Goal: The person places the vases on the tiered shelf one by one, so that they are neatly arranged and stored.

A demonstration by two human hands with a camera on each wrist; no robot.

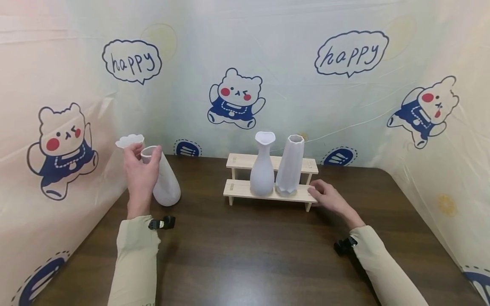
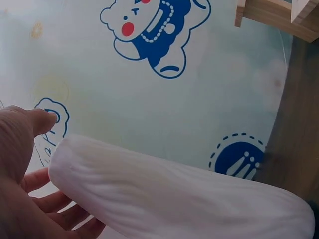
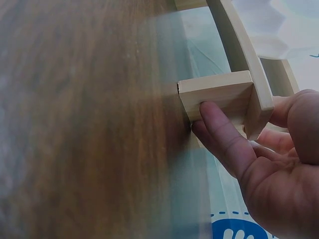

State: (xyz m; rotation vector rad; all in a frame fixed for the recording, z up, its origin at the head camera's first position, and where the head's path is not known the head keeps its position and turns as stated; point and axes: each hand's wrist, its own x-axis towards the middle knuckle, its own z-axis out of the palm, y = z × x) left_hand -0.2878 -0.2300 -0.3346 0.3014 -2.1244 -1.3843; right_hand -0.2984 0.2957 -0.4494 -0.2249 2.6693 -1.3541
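Observation:
At the table's left, my left hand is at the mouth of a white ribbed vase. In the left wrist view the fingers lie against the vase's far side, while the thumb stands apart from it. Behind this hand shows the scalloped rim of another white vase, its body mostly hidden. My right hand grips the right end of a two-step wooden stand, thumb above the lower step and fingers below. A wavy-lipped white vase and a faceted white vase stand upright on the lower step.
The stand's upper step rises behind the two vases. Printed cloth hangs around the back and sides of the dark wooden table. A small black camera sits at each wrist.

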